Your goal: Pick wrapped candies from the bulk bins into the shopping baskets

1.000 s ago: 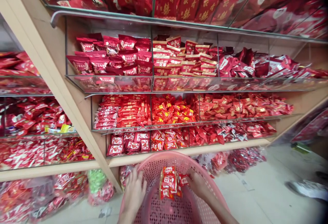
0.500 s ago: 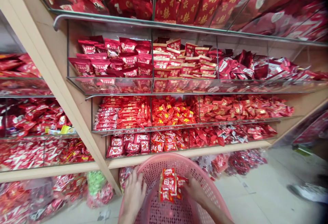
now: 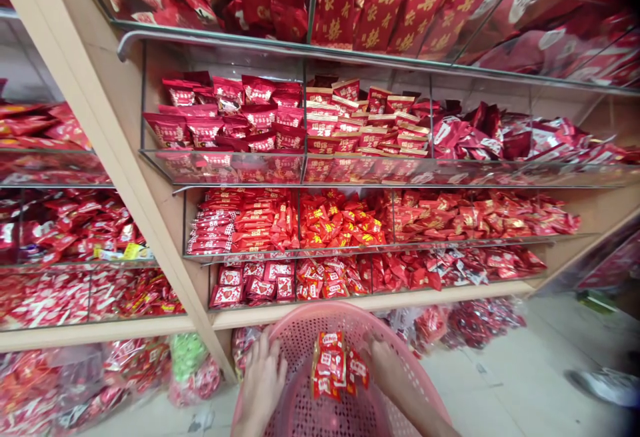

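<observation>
A round pink plastic basket [image 3: 345,310] with a perforated wall stands below me, against the foot of the shelves. My left hand [image 3: 264,374] is laid over its left rim, fingers bent against the wall and the thumb out of sight. Within the basket, several small red candy packets [image 3: 329,365] with white labels rest in a loose pile on the bottom. Just right of that pile is my right hand [image 3: 384,365], its fingers loosely bent and slightly apart, next to the rightmost packet [image 3: 359,366]. Nothing shows between those fingers, though they are a little blurred.
Glass-fronted shelves [image 3: 365,165] of red-wrapped sweets rise ahead. A slanting wooden upright [image 3: 125,177] divides them at left. Under the bottom ledge [image 3: 400,294] lie clear plastic bags of packets [image 3: 475,322]. A shoe [image 3: 605,384] is on the tiled floor at right.
My right hand has drawn slightly right, away from the candy packets, and the rightmost packet sits a little lower. My left hand stays on the rim. The view has shifted slightly.
</observation>
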### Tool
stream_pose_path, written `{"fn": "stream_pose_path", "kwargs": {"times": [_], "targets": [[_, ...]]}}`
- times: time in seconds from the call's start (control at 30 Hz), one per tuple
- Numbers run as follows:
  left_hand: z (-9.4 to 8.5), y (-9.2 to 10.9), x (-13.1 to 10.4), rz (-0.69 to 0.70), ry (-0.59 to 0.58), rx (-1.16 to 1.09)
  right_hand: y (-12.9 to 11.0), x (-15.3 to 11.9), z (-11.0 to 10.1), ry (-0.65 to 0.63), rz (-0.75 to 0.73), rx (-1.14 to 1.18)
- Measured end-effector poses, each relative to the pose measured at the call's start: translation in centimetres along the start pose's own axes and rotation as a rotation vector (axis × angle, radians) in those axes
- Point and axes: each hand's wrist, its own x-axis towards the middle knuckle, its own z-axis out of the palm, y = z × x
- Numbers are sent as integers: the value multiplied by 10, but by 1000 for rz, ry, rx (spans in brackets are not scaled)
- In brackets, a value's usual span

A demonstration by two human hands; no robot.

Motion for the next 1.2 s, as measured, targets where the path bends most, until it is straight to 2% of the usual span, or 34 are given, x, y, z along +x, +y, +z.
{"fn": "stream_pose_path", "kwargs": {"times": [0.1, 0.2, 0.33, 0.47, 0.63, 0.77, 0.83, 0.9, 0.93, 1.0, 1.07, 1.13, 1.2], "targets": [[3, -2, 0, 5, 12, 1, -39, 11, -32, 23, -67, 56], [5, -3, 0, 10, 8, 3, -85, 31, -52, 148, -158, 102], [6, -2, 0, 11, 1, 2, -135, 65, -49, 147, -119, 5], [5, -2, -1, 6, 2, -4, -157, 94, -33, 83, 21, -37], [5, -3, -1, 3, -7, -9, -159, 102, -25, 41, 71, -80], [5, -3, 0, 2, -5, -13, -149, 99, -27, 63, 69, 25], [5, -3, 0, 7, -3, -16, -143, 96, -31, 104, 42, 207], [5, -3, 0, 10, 0, -13, -137, 91, -37, 132, 34, 502], [5, -4, 0, 12, 1, -9, -134, 86, -42, 101, 45, 683], [6, -4, 0, 14, 2, -4, -127, 75, -52, -68, 81, 1056], [6, -4, 0, 14, 3, -1, -119, 60, -63, -319, 96, 1345], [6, -4, 0, 17, 6, 4, -112, 46, -70, -513, 102, 1514], [6, -4, 0, 22, 15, 10, -106, 35, -74, -630, 134, 1600]]}}
